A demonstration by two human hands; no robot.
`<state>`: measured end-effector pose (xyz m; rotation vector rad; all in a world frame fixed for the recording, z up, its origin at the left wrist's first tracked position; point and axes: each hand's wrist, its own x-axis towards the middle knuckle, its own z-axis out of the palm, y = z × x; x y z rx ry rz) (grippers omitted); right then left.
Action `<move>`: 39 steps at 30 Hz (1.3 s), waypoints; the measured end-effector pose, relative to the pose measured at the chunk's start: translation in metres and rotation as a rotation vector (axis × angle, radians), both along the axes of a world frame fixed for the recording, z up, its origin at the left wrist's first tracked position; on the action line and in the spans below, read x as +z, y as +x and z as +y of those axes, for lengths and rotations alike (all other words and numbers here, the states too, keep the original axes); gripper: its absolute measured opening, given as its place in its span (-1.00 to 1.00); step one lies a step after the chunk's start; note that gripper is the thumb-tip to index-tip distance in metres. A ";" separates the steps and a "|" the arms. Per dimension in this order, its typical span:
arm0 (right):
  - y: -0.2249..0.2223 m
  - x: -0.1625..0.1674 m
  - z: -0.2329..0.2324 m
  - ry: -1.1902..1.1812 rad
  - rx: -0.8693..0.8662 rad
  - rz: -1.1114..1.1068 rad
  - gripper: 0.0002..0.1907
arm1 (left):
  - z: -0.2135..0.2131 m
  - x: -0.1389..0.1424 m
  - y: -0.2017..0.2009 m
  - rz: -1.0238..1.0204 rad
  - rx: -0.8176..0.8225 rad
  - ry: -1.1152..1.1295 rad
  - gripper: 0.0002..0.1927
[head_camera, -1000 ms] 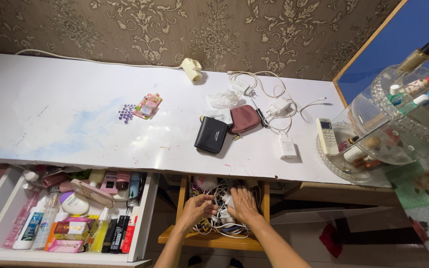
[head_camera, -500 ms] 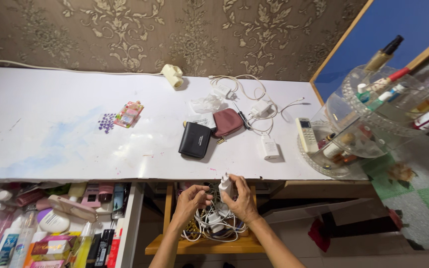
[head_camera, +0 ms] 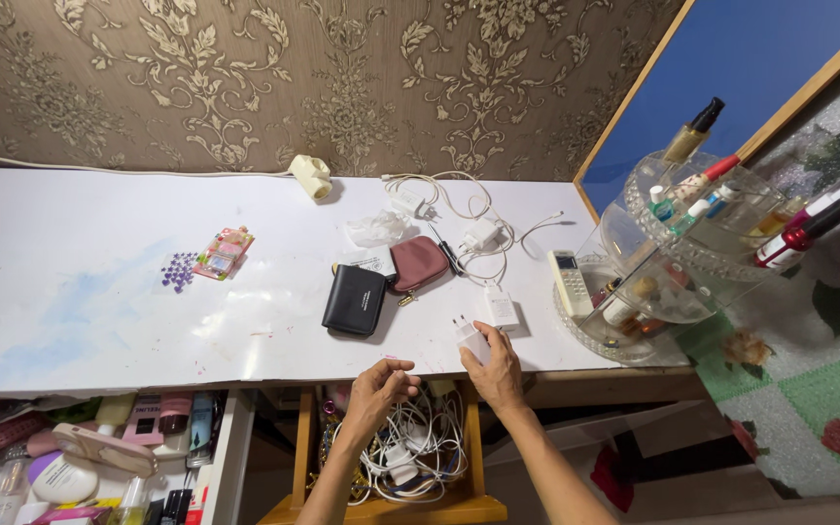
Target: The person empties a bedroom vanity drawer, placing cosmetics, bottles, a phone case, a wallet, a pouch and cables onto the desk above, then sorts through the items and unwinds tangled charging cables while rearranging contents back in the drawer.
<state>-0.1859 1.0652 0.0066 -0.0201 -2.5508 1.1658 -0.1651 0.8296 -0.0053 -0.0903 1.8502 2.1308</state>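
My right hand (head_camera: 494, 368) holds a white charger plug (head_camera: 469, 336) at the front edge of the white tabletop (head_camera: 99, 292), its prongs pointing up. My left hand (head_camera: 378, 386) sits beside it with fingers curled, pinching what looks like a thin white cable that runs down into the open wooden drawer (head_camera: 396, 506). A tangle of white cables and chargers (head_camera: 406, 450) fills that drawer below both hands. Another white charger (head_camera: 500, 307) lies on the tabletop just beyond my right hand.
A black wallet (head_camera: 355, 299), a maroon pouch (head_camera: 417, 263), a white remote (head_camera: 570, 282) and coiled white cables (head_camera: 459, 219) lie on the tabletop. A clear cosmetics stand (head_camera: 692, 233) is at the right. An open drawer of toiletries (head_camera: 80, 457) is at the lower left.
Both hands rose out of the cable drawer to the tabletop's front edge. My right hand lifted a white charger plug up with it; the view shifted left and upward.
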 end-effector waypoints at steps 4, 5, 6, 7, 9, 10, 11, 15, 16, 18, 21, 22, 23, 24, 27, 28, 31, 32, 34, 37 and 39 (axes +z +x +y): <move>-0.012 -0.014 0.016 0.133 -0.030 -0.023 -0.42 | 0.005 -0.003 -0.009 0.015 0.005 -0.003 -0.71; -0.016 -0.017 0.018 0.162 -0.038 -0.030 -0.42 | 0.006 -0.003 -0.012 0.017 0.013 -0.019 -0.71; -0.019 -0.019 0.021 0.190 -0.045 -0.038 -0.41 | 0.006 -0.004 -0.014 0.017 0.023 -0.035 -0.71; -0.022 -0.021 0.023 0.218 -0.051 -0.046 -0.41 | 0.005 -0.004 -0.016 0.025 0.027 -0.045 -0.71; -0.027 -0.023 0.027 0.226 -0.060 -0.065 -0.43 | 0.004 -0.006 -0.019 0.042 0.033 -0.066 -0.71; -0.029 -0.024 0.028 0.230 -0.065 -0.074 -0.45 | 0.004 -0.007 -0.019 0.038 0.037 -0.074 -0.71; -0.030 -0.024 0.027 0.236 -0.067 -0.046 -0.45 | 0.004 -0.008 -0.020 0.035 0.041 -0.082 -0.71; -0.033 -0.020 0.030 0.298 -0.096 0.044 -0.49 | 0.005 -0.012 -0.023 0.034 0.044 -0.149 -0.72; -0.033 -0.019 0.030 0.321 -0.107 0.062 -0.50 | 0.004 -0.014 -0.022 0.035 0.040 -0.157 -0.72; -0.031 -0.021 0.030 0.344 -0.120 0.112 -0.56 | 0.002 -0.016 -0.020 0.035 0.034 -0.173 -0.73; -0.027 -0.029 0.027 0.309 -0.017 0.172 -0.72 | 0.000 -0.020 -0.016 0.040 0.018 -0.115 -0.74; -0.022 -0.032 0.025 0.284 0.037 0.190 -0.78 | -0.001 -0.021 -0.014 0.018 0.014 -0.160 -0.74; -0.013 -0.037 0.021 0.213 0.080 0.022 -0.86 | -0.002 -0.021 -0.012 -0.003 0.009 -0.205 -0.74; -0.002 -0.042 0.014 0.142 0.124 -0.146 -0.90 | -0.002 -0.021 -0.010 -0.025 0.005 -0.250 -0.74; 0.028 -0.052 -0.003 0.098 0.246 -0.384 -0.89 | -0.006 -0.021 -0.003 -0.027 -0.011 -0.283 -0.74; 0.036 -0.054 -0.007 0.112 0.286 -0.417 -0.88 | -0.008 -0.020 0.000 -0.042 -0.013 -0.309 -0.74; 0.052 -0.069 -0.016 0.000 0.342 -0.153 -0.84 | -0.015 -0.020 0.007 -0.065 -0.009 -0.366 -0.74; 0.054 -0.078 -0.018 0.020 0.304 -0.208 -0.81 | -0.019 -0.021 0.009 -0.060 -0.006 -0.372 -0.74; 0.045 -0.100 -0.023 0.063 0.226 -0.314 -0.72 | -0.025 -0.022 0.011 -0.038 0.007 -0.366 -0.73; 0.032 -0.130 -0.028 0.140 0.180 -0.351 -0.69 | -0.035 -0.025 0.015 -0.006 0.040 -0.336 -0.73; 0.022 -0.144 -0.036 0.192 0.126 -0.350 -0.68 | -0.040 -0.026 0.016 -0.004 0.070 -0.319 -0.73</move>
